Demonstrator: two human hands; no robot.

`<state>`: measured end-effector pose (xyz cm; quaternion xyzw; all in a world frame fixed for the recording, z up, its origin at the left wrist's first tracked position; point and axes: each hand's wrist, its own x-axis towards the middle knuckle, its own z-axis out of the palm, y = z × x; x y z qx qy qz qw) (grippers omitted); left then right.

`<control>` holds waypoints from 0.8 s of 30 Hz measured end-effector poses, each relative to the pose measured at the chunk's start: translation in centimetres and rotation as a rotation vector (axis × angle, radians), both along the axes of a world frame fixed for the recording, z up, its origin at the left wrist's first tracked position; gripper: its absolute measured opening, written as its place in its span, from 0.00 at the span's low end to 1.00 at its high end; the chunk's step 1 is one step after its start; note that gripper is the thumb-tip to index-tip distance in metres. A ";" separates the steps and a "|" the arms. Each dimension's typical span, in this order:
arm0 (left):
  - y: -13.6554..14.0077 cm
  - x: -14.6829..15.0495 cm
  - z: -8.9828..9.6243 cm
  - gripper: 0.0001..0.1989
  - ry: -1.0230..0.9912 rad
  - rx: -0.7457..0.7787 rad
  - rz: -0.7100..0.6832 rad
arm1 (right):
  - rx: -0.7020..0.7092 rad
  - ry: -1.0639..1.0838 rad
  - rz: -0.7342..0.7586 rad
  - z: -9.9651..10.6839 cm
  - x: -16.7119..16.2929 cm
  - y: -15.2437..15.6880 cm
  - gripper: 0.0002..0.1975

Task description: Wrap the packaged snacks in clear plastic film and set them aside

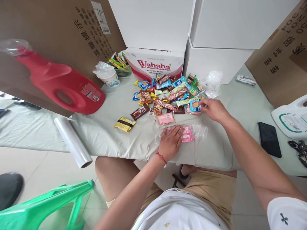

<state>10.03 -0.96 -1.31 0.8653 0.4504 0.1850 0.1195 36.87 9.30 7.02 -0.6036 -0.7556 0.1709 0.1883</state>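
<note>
My left hand point(171, 141) lies flat, fingers stretched, on a pink snack packet point(188, 133) that rests on clear plastic wrap point(200, 132). At the right end of a heap of wrapped snacks point(168, 91), my right hand point(214, 110) pinches the edge of a small blue snack packet point(195, 105). Just beyond my left hand sits a paler pink packet point(166, 118). A yellow packet with a black band point(125, 124) and a brown packet point(140, 112) lie to the left of the heap.
White boxes point(153, 24) and a Wahaha carton point(154, 65) stand behind the heap. At left are a red jug point(64, 84), a paper cup point(109, 77) and a plastic film roll point(73, 142). A phone point(269, 139) and a white jug point(292, 118) are at right; a green stool point(48, 204) stands below.
</note>
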 end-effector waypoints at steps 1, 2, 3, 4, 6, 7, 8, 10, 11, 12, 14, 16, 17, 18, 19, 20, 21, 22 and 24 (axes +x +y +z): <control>-0.1 -0.1 0.1 0.23 0.002 -0.001 0.001 | -0.002 0.042 -0.021 0.0 0.3 -0.2 0.17; -0.2 -0.1 0.2 0.23 0.002 -0.002 0.003 | -0.048 0.091 -0.005 -0.2 0.3 -0.7 0.20; -0.3 0.0 0.3 0.23 0.002 -0.003 0.006 | -0.128 0.133 0.031 -0.5 0.2 -1.4 0.23; -0.3 0.1 0.4 0.23 0.000 -0.002 0.010 | -0.230 0.160 0.087 -1.0 -0.1 -2.1 0.25; -0.3 0.2 0.5 0.23 -0.005 -0.001 0.016 | -0.428 0.185 0.152 -2.1 -0.3 -3.7 0.28; -0.3 0.3 0.5 0.23 -0.007 0.000 0.020 | -0.504 0.211 0.148 -2.5 -0.2 -4.3 0.27; -0.3 0.3 0.5 0.23 -0.007 -0.001 0.025 | -0.551 0.263 0.127 -2.9 0.1 -4.8 0.27; -0.3 0.4 0.5 0.22 -0.001 -0.006 0.030 | -0.548 0.421 0.051 -3.2 1.1 -5.4 0.25; -0.3 0.4 0.5 0.22 0.003 -0.008 0.033 | -0.509 0.504 -0.008 -3.3 1.6 -5.6 0.25; -0.3 0.3 0.5 0.22 0.006 -0.010 0.035 | -0.456 0.568 -0.077 -3.3 2.0 -5.8 0.26; -0.3 0.3 0.4 0.22 0.008 -0.007 0.035 | -0.353 0.612 -0.216 -3.3 2.2 -5.9 0.27; -0.3 0.3 0.4 0.22 0.004 0.002 0.034 | -0.307 0.555 -0.293 -3.5 1.5 -6.1 0.28; -0.3 0.3 0.4 0.22 0.003 0.007 0.032 | -0.319 0.503 -0.285 -3.7 1.0 -6.1 0.29; -0.3 0.2 0.4 0.22 0.003 0.012 0.030 | -0.359 0.449 -0.244 -3.8 0.5 -6.1 0.29; -0.3 0.2 0.3 0.22 0.004 0.016 0.030 | -0.419 0.410 -0.181 -3.8 0.2 -6.1 0.27; -0.3 0.2 0.3 0.22 0.005 0.017 0.032 | -0.480 0.394 -0.119 -3.7 0.0 -6.1 0.26; -0.3 0.3 0.3 0.22 0.006 0.017 0.035 | -0.523 0.404 -0.076 -3.6 0.1 -6.1 0.24; -0.3 0.3 0.3 0.22 0.007 0.014 0.039 | -0.536 0.442 -0.062 -3.3 0.4 -6.0 0.23; -0.4 0.3 0.2 0.22 0.010 0.006 0.046 | -0.472 0.574 -0.140 -2.7 1.6 -6.0 0.23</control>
